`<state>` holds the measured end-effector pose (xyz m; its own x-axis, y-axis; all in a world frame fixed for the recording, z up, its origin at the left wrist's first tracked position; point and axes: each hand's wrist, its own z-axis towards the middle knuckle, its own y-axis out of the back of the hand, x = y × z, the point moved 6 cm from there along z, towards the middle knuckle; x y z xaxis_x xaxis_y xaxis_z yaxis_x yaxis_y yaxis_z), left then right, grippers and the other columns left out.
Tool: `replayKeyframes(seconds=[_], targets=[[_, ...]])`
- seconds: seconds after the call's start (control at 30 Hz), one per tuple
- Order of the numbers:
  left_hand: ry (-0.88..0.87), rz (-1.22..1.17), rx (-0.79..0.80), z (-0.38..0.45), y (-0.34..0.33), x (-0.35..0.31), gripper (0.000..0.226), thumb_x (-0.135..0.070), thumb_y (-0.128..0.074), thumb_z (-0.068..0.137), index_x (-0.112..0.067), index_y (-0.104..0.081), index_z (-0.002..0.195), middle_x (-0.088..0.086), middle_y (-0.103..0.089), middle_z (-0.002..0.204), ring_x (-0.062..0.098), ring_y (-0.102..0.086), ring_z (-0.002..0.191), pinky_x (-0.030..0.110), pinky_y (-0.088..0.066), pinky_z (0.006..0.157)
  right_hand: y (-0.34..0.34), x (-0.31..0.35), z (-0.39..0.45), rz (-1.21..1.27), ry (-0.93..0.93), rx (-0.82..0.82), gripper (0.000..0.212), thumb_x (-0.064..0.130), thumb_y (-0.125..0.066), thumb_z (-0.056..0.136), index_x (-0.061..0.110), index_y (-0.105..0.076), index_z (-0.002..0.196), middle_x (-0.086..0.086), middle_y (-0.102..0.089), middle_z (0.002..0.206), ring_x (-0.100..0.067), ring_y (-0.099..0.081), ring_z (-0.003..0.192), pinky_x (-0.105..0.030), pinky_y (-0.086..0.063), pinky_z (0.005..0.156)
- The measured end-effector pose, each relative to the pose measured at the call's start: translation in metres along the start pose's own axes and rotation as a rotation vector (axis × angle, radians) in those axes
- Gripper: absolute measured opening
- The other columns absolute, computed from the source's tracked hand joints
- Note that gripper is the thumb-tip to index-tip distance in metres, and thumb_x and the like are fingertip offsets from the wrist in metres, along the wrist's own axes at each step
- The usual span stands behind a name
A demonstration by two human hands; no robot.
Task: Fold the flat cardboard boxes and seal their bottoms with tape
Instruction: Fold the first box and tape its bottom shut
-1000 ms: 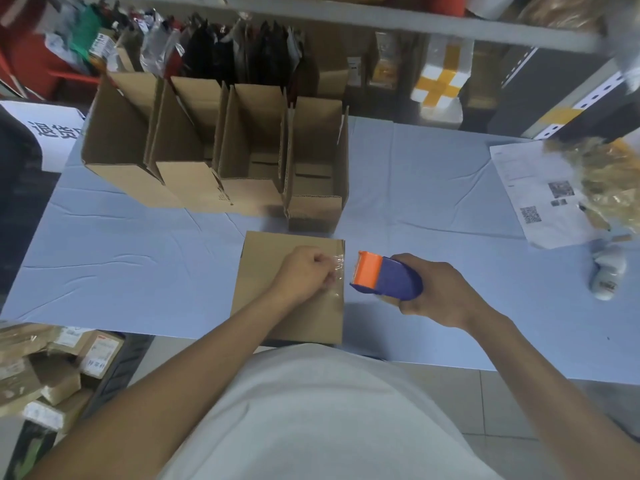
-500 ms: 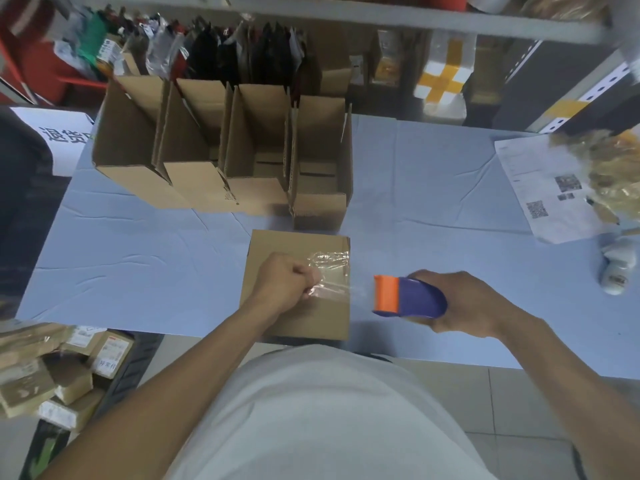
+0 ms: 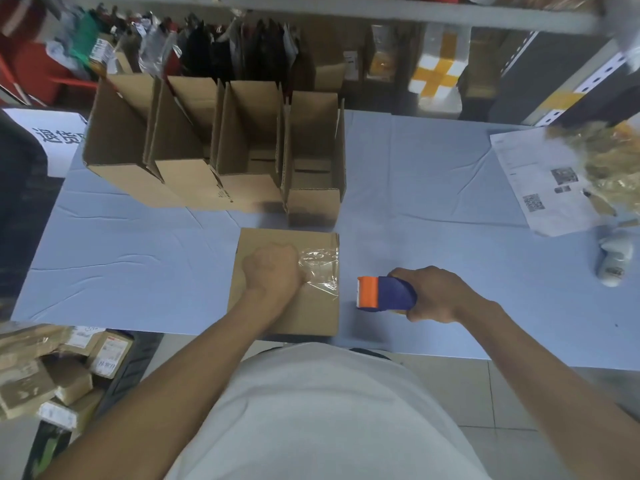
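Here tape dispenser [image 3: 386,293] lies crosswise, cutter toward box [image 3: 287,317].

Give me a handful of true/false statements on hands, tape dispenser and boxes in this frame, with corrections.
1. The right hand holds the tape dispenser. True.
2. The left hand rests on the box being taped. True.
3. The dispenser touches that box. False: it is off to the box's right, apart from it.
4. Clear tape lies on the box near its right edge. True.
5. Two open boxes stand behind it. False: four stand in a row.
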<state>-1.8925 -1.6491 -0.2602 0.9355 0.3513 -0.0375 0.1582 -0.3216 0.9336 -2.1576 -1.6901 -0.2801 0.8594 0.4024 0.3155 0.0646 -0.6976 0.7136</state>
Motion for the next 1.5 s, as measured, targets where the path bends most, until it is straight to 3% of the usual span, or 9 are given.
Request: replayKeyframes(seconds=[0.27, 0.47, 0.6, 0.8, 1.0, 1.2, 1.3, 1.37, 1.5], targets=[[-0.153, -0.541, 0.137, 0.0, -0.016, 0.029, 0.031, -0.031, -0.078, 0.078, -0.016, -0.052, 0.069, -0.003, -0.059, 0.07, 0.019, -0.053, 0.07, 0.029, -0.036, 0.057, -0.004, 0.013, 0.017, -0.074, 0.011, 0.05, 0.052, 0.03, -0.071, 0.064, 0.039, -0.049, 0.11, 0.015, -0.053, 0.076, -0.017, -0.055, 0.073, -0.024, -0.03, 0.051], [-0.316, -0.079, -0.176, -0.013, 0.002, -0.009, 0.014, -0.005, -0.062, 0.083, -0.013, -0.06, 0.094, 0.011, -0.058, 0.094, 0.032, -0.055, 0.085, 0.031, -0.037, 0.065, -0.002, 0.015, 0.023, -0.137, 0.03, 0.054, 0.051, 0.03, -0.072, 0.065, 0.037, -0.049, 0.11, 0.015, -0.05, 0.074, -0.016, -0.053, 0.071, -0.024, -0.031, 0.051], [-0.624, -0.282, 0.055, -0.03, -0.025, -0.059, 0.004, -0.018, -0.053, 0.091, -0.018, -0.054, 0.095, 0.002, -0.053, 0.096, 0.026, -0.05, 0.088, 0.034, -0.041, 0.068, 0.0, 0.015, 0.025, -0.167, 0.024, 0.066, 0.051, 0.031, -0.074, 0.065, 0.038, -0.048, 0.109, 0.018, -0.044, 0.069, -0.007, -0.046, 0.063, -0.023, -0.028, 0.049], [-0.687, -0.398, 0.099, -0.02, -0.033, -0.046, 0.015, -0.016, -0.066, 0.083, -0.018, -0.054, 0.091, -0.002, -0.051, 0.09, 0.021, -0.048, 0.083, 0.039, -0.045, 0.071, -0.01, 0.038, 0.037, -0.286, -0.137, 0.136, 0.031, 0.042, -0.069, 0.061, 0.027, -0.057, 0.085, 0.005, -0.054, 0.072, -0.018, -0.054, 0.062, -0.024, -0.036, 0.052], [-0.741, -0.165, 0.042, -0.032, -0.038, -0.051, 0.025, -0.028, -0.043, 0.089, -0.023, -0.067, 0.093, 0.001, -0.032, 0.09, 0.027, -0.041, 0.087, 0.034, -0.028, 0.064, 0.012, 0.011, 0.042, -0.167, -0.331, -0.026, 0.065, 0.081, -0.061, 0.063, 0.021, -0.055, 0.085, 0.002, -0.058, 0.077, -0.017, -0.053, 0.064, -0.025, -0.032, 0.051], [-0.632, 0.005, -0.035, -0.039, -0.042, -0.063, 0.032, -0.037, -0.045, 0.093, -0.017, -0.068, 0.085, 0.013, -0.046, 0.108, 0.033, -0.042, 0.106, 0.039, -0.031, 0.079, -0.004, 0.007, 0.037, -0.139, -0.181, -0.414, 0.044, 0.036, -0.063, 0.089, 0.012, -0.044, 0.12, -0.009, -0.063, 0.094, -0.031, -0.061, 0.083, -0.03, -0.031, 0.058], [-0.577, 0.036, -0.037, -0.042, -0.039, -0.061, 0.02, -0.024, -0.048, 0.087, -0.022, -0.066, 0.096, 0.014, -0.047, 0.114, 0.034, -0.043, 0.105, 0.039, -0.03, 0.078, -0.016, 0.019, 0.036, -0.169, -0.229, -0.463, 0.043, 0.036, -0.067, 0.085, 0.01, -0.052, 0.115, -0.011, -0.06, 0.094, -0.031, -0.058, 0.082, -0.032, -0.034, 0.057], [-0.552, 0.009, -0.019, -0.047, -0.042, -0.05, 0.039, -0.017, -0.052, 0.079, -0.029, -0.058, 0.115, 0.01, -0.046, 0.111, 0.032, -0.043, 0.102, 0.038, -0.028, 0.075, -0.011, 0.03, 0.039, -0.198, -0.213, -0.494, 0.048, 0.041, -0.073, 0.079, 0.013, -0.058, 0.116, -0.014, -0.056, 0.106, -0.034, -0.055, 0.09, -0.036, -0.043, 0.062], [-0.52, -0.095, -0.06, -0.063, -0.044, -0.031, 0.057, -0.005, -0.055, 0.068, -0.023, -0.052, 0.122, 0.005, -0.049, 0.099, 0.029, -0.048, 0.093, 0.035, -0.026, 0.07, 0.004, 0.074, 0.063, 0.104, 0.201, -0.289, 0.079, 0.026, -0.078, 0.077, 0.026, -0.041, 0.146, -0.012, -0.041, 0.144, -0.027, -0.046, 0.124, -0.029, -0.041, 0.099]])
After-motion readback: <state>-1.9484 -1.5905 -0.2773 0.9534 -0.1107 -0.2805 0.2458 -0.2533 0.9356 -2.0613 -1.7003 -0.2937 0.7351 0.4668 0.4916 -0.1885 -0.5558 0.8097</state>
